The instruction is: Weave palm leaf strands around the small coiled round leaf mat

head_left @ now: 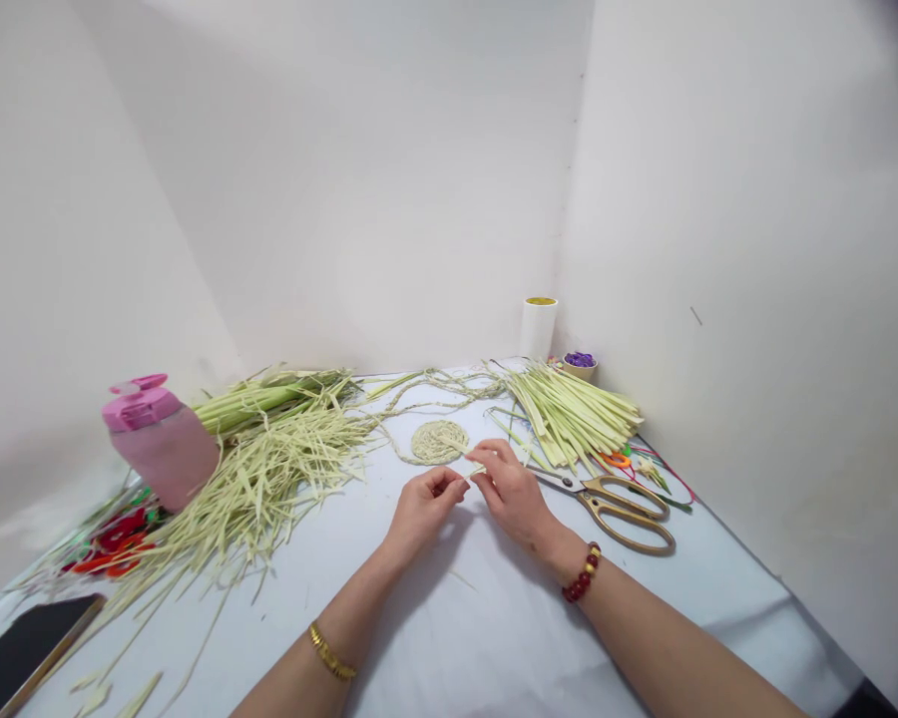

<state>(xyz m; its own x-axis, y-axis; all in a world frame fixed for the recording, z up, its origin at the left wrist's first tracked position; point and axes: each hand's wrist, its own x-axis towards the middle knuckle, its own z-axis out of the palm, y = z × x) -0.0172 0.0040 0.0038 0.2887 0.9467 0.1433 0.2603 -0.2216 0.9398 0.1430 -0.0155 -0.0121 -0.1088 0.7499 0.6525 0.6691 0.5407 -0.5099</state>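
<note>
My left hand (428, 507) and my right hand (510, 491) meet over the middle of the table, fingertips almost touching. Both are pinched on a thin pale straw strip (476, 471), most of it covered by the fingers. Just beyond them lies a round coil of braided straw (438, 442), flat on the cloth. From it a long straw braid (396, 399) loops away toward the back. Large scissors (629, 514) with bronze handles rest beside my right hand, their blades partly hidden behind it.
At left are loose straw strips (284, 459), a stalk bundle (269, 399), a pink bottle (161, 449), red items (120, 543) and a dark flat device (30, 648). Cut stalks (576, 414), a white cylinder (539, 329) and a small bowl (580, 369) of purple bits stand back right, near the walls.
</note>
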